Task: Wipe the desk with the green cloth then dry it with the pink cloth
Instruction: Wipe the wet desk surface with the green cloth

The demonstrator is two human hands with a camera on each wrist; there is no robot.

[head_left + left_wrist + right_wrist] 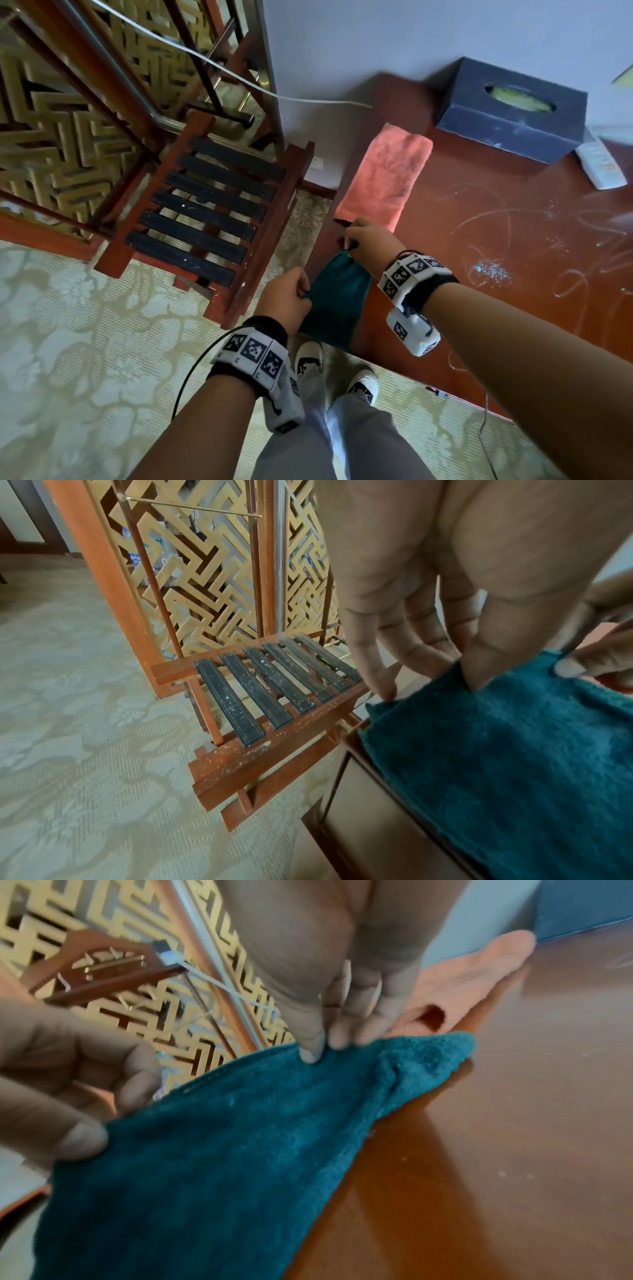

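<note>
The green cloth (337, 301) is a dark teal towel held up over the left end of the red-brown desk (496, 246), hanging down past its edge. My left hand (291, 298) pinches its near upper corner. My right hand (368, 243) pinches the far upper corner. In the left wrist view the green cloth (514, 750) hangs below my left fingers (479, 669). In the right wrist view my right fingertips (311, 1047) pinch the green cloth (240, 1150). The pink cloth (383, 174) lies folded flat on the desk just beyond my right hand. White smears and specks (493, 270) mark the desk top.
A dark blue tissue box (513, 113) stands at the back of the desk against the wall, with a white remote (599, 164) beside it. A wooden luggage rack (205, 212) with black straps stands on the carpet left of the desk. My shoes (308, 359) are near the desk's front.
</note>
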